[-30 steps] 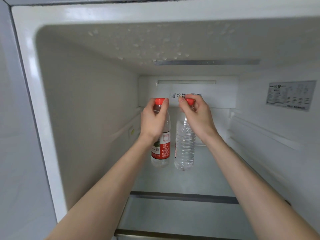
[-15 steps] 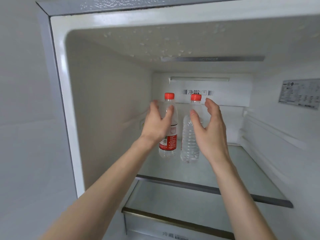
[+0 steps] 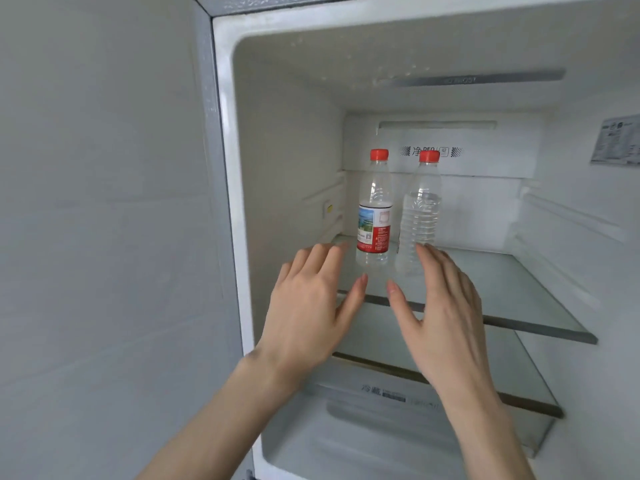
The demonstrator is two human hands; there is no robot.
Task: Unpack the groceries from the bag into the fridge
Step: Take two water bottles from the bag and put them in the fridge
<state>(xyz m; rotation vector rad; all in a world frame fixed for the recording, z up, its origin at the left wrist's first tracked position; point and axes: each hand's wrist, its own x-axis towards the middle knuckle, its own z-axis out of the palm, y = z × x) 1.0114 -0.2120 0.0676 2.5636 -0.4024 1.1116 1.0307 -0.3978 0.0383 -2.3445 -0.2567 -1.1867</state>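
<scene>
Bottles, labelled one [image 3: 375,216] and bare one [image 3: 419,213], are standing upright side by side on the fridge's top glass shelf [image 3: 519,306]. I'm hovering my left hand [image 3: 308,313] and right hand [image 3: 446,317] before them, fingers spread, gripping nothing. Placing looks finished; next I'd be reaching toward the bag, unseen.

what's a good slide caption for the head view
Two bottles upright on the top shelf, both hands open nearby.

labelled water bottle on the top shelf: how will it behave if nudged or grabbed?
The labelled water bottle is tall and narrow on a smooth glass shelf, so it probably slides or tips when nudged. It looks full, so likely fairly heavy. Thin clear plastic may flex under a squeeze.
</scene>
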